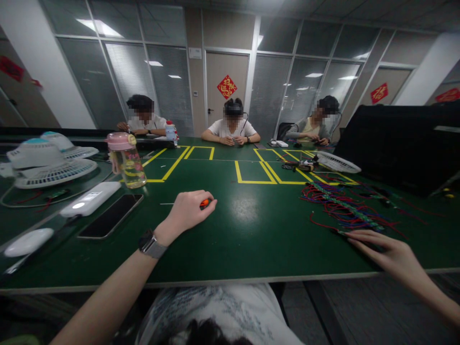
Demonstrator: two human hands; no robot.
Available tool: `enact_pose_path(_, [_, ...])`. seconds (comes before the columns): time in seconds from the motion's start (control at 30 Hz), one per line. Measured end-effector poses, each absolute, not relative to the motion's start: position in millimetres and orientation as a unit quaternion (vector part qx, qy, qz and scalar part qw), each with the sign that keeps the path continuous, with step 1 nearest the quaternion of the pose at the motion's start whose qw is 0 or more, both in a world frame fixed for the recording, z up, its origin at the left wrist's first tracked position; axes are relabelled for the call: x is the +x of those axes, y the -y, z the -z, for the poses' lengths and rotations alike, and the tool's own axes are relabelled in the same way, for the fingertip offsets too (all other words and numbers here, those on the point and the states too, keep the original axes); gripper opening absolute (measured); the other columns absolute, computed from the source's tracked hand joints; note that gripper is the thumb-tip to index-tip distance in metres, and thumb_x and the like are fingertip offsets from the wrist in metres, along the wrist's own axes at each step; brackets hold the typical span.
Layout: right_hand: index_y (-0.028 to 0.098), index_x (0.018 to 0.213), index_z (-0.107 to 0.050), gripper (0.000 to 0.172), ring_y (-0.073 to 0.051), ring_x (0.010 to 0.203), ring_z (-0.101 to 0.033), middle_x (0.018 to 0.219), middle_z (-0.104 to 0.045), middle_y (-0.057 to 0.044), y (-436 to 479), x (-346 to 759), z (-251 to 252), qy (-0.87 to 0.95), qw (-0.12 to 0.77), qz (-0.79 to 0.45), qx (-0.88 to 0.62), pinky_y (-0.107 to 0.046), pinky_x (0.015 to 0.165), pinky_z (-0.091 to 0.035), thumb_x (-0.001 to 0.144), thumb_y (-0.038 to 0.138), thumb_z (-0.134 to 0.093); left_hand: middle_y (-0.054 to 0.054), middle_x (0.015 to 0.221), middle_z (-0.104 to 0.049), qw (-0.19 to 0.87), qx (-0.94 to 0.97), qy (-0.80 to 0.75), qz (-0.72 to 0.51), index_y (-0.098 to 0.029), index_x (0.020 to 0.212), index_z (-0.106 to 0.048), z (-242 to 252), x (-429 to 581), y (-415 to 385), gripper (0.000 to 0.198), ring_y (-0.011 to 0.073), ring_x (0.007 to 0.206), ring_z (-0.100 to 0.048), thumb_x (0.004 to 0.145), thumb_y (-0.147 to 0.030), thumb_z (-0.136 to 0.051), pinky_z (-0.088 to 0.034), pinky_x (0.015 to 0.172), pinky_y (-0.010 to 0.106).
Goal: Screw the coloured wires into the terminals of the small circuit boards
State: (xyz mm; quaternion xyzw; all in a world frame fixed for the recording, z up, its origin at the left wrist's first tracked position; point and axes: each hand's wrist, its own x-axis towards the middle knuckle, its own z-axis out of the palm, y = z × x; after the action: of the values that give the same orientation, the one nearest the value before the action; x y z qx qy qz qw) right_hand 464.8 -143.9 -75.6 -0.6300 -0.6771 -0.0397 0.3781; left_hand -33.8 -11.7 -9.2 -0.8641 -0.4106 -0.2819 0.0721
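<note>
My left hand (187, 211) rests over the green table, its fingers wrapped round a screwdriver (205, 203) with an orange handle. The thin metal shaft sticks out to the left behind the hand. At the right, near the table's front edge, my right hand (393, 247) pinches the end of a small circuit board (339, 232) between thumb and fingers. A red wire (321, 224) trails from that board toward the upper left. Just beyond the right hand lies a heap of green circuit boards with red and blue wires (345, 207).
On the left are a phone (111, 216), a white device (90, 199), a pink-lidded bottle (126, 160) and white fan parts (53, 163). Yellow tape (257, 182) marks the green table (233, 249). A black screen-like panel (406, 143) stands right. Three people sit opposite.
</note>
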Motion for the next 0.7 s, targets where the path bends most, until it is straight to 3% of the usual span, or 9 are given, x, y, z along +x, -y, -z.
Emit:
enact_pose_path(0.3, [0.021,0.081,-0.079,0.037,-0.031,0.082,-0.073,0.087,-0.077,-0.008,143.4,463.3,73.5,0.637,0.384,0.003,-0.668,-0.038,0.077,-0.06,0.063,0.051,-0.068,0.003,0.081,-0.071,0.079,-0.864,0.407,0.285,-0.019,0.085,-0.068,9.3,-33.4,11.7,0.033,0.016,0.071,-0.065,0.093,-0.041,-0.046,-0.045,0.066,0.027])
enact_pose_path(0.7, [0.021,0.087,-0.078,0.045,-0.032,0.079,-0.073,0.083,-0.078,-0.006,141.7,463.1,66.1,0.616,0.335,0.002,-0.713,-0.036,0.072,-0.06,0.06,0.055,-0.067,0.003,0.081,-0.07,0.073,-0.865,0.41,0.281,-0.019,0.084,-0.068,9.2,-33.1,11.5,0.032,0.0169,0.072,-0.065,0.093,-0.041,-0.046,-0.046,0.067,0.028])
